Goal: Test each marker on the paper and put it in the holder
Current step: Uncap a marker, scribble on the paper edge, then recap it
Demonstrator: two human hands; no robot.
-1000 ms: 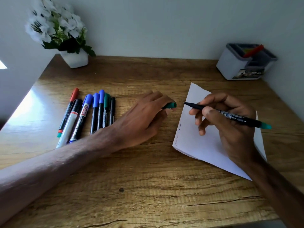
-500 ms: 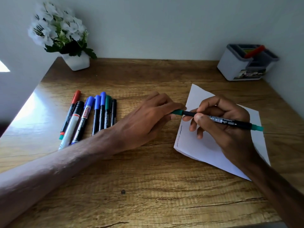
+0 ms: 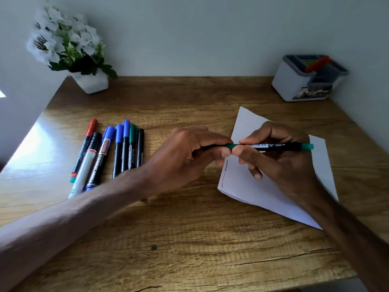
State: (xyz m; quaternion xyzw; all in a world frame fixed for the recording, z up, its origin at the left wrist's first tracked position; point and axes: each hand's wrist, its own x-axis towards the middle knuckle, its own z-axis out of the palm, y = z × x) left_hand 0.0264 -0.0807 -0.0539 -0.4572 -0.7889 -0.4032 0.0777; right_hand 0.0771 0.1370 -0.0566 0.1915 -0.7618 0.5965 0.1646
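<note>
The green marker (image 3: 273, 146) is held level, just above the left edge of the paper (image 3: 248, 186). Its long axis runs left to right.

**Marker appearance**
- Barrel: black, with a white printed label along the middle. The print is too small to read.
- Right end: a green end plug, projecting past the right hand over the paper.
- Left end: a green cap (image 3: 230, 146), showing in the narrow gap between the two hands. Whether it is fully seated on the barrel cannot be told.

**Hands**
- Left hand (image 3: 185, 157): reaches in from the left of the paper. Its fingers are curled together and pinch the cap end of the marker.
- Right hand (image 3: 280, 163): sits over the paper. The thumb and forefinger are clamped on the barrel just right of the cap, and the other fingers are curled beneath it.

**Other items**
- Short dark test marks (image 3: 226, 167) run along the left edge of the paper, just below the marker.
- A row of markers (image 3: 117, 150) lies side by side on the table (image 3: 189, 239), well to the left of the paper. Their caps are red, black, blue and green.
- The holder (image 3: 294, 83), white with a grey rim, stands beyond the paper's far right corner. A red marker (image 3: 317, 64) leans inside it.
- A potted plant (image 3: 69, 49) with white flowers stands far to the left of the paper, against the wall.
</note>
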